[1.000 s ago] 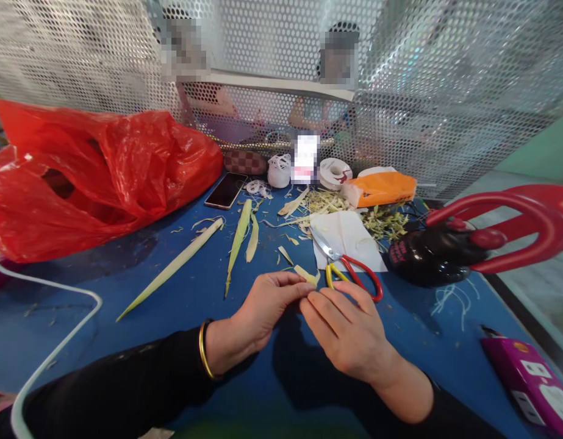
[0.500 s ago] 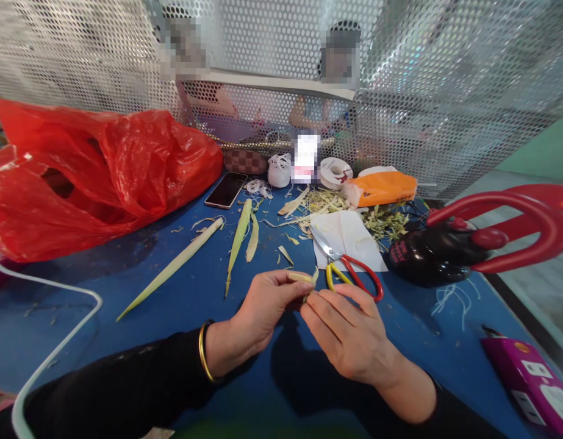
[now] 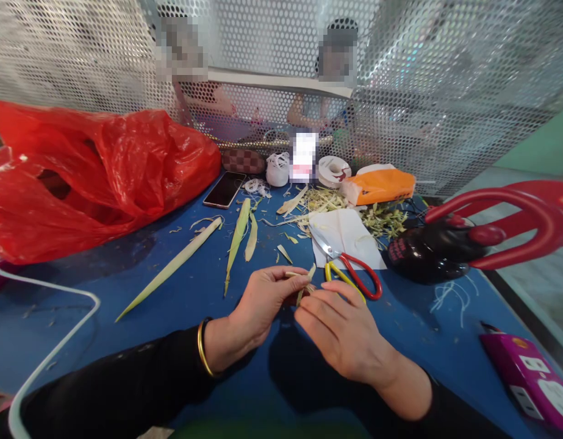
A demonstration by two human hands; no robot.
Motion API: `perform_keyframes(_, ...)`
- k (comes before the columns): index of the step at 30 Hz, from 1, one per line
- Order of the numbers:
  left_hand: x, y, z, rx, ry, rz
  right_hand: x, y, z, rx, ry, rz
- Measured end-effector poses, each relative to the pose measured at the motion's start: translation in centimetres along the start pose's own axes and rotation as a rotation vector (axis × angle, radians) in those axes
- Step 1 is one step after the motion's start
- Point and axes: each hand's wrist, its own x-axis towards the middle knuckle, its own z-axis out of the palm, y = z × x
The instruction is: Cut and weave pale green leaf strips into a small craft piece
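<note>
In the head view my left hand [image 3: 263, 302] is closed, pinching a small folded piece of pale corn husk [image 3: 311, 271] between thumb and fingers. Facing it, my right hand [image 3: 347, 329] has its fingers bent together against the lower ends of the same piece; its thumb is hidden. Scissors [image 3: 364, 277] with one red and one yellow handle lie just beyond my right fingers, their blades over a white paper sheet [image 3: 347, 235]. Left of my hands, a long husk leaf [image 3: 175, 266] and a shorter greenish one [image 3: 238, 235] lie on the blue table [image 3: 171, 366].
A red plastic bag [image 3: 139, 164] fills the back left. Behind my hands are a phone [image 3: 224, 189], a thread ball [image 3: 277, 170], a ribbon roll [image 3: 335, 171], an orange tissue pack [image 3: 379, 186] and husk scraps [image 3: 324, 204]. A black-and-red pot [image 3: 427, 253] and purple power strip [image 3: 528, 372] stand right.
The husk piece has turned slightly between my hands, and more of its thin ends show below my left thumb. My right fingers have shifted slightly left. The view has moved a little.
</note>
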Motion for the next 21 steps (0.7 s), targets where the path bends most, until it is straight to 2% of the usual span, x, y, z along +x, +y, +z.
perform_keyframes(2,0.0,0.3,-0.1,0.001,-0.021,0.006,0.0,0.2,-0.1,0.148,0.094,0.21)
perform_keyframes(5,-0.1,0.7,0.0,0.058,-0.087,0.031,-0.1,0.9,-0.1,0.373,0.199,0.671)
perform_keyframes(7,-0.2,0.8,0.1,0.12,-0.122,0.043,-0.2,1.4,0.2,0.577,0.183,0.95)
perform_keyframes(9,-0.3,0.8,0.2,0.163,-0.142,0.05,-0.2,1.8,0.5,0.816,0.15,1.112)
perform_keyframes(13,-0.4,0.7,0.3,0.203,-0.167,0.049,0.1,2.0,1.0,1.107,0.148,1.252)
perform_keyframes(21,-0.1,0.5,-0.2,0.315,-0.215,0.026,0.6,1.6,0.5,1.166,0.16,1.275)
